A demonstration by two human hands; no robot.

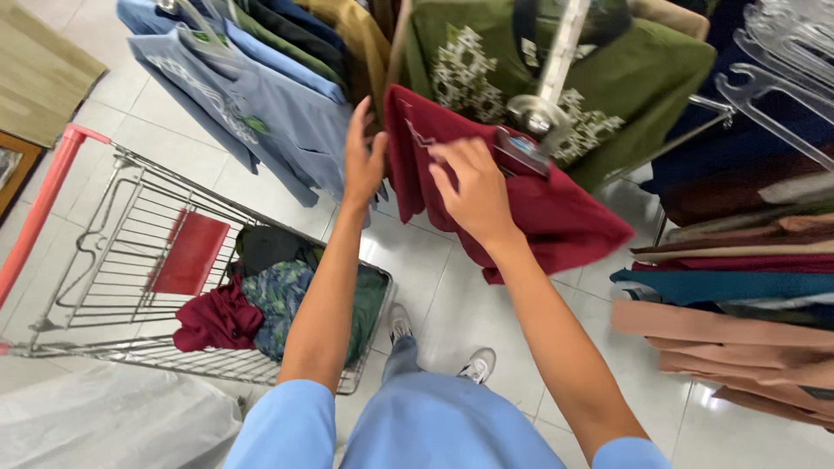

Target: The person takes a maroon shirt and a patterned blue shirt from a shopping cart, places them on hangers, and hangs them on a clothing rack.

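Both hands are up at the dark red shirt (539, 208) hanging on the rack: my right hand (473, 191) pinches its upper edge with fingers curled shut on the cloth, and my left hand (363, 161) sits just left of that shirt, fingers spread wide, touching its side edge. Below and left of the shirt I see a wire shopping cart (130, 260) with folded clothes in it. Behind the shirt hangs a green shirt (643, 78) with a pale pattern; left of it, blue shirts (261, 95).
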